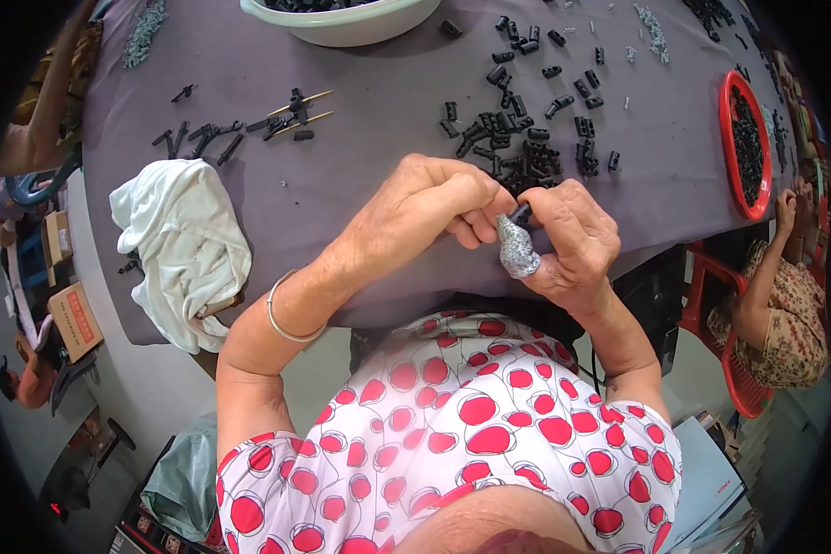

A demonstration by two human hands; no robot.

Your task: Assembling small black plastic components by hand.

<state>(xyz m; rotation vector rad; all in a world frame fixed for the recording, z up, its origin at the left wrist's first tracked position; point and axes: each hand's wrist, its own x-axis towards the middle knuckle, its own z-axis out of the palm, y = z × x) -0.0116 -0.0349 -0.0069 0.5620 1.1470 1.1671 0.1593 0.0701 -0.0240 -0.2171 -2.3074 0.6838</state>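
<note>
My right hand (pixel 577 235) grips a small black plastic part (pixel 521 213) between thumb and fingers. A silvery speckled wrap (pixel 518 249) covers what looks like that hand's thumb. My left hand (pixel 443 198) is closed in a pinch right beside the black part; whatever its fingertips hold, if anything, is hidden or too small to make out. Just beyond both hands lies a loose heap of short black cylindrical parts (pixel 526 164), with more of them scattered farther back on the grey cloth-covered table (pixel 369 129).
A crumpled white cloth (pixel 183 245) lies at the left. Behind it are long black parts (pixel 214 136) and thin wooden sticks (pixel 316 118). At the back is a white basin (pixel 360 30); at right, a red basket (pixel 731 152) of black parts. Another person (pixel 785 305) sits at right.
</note>
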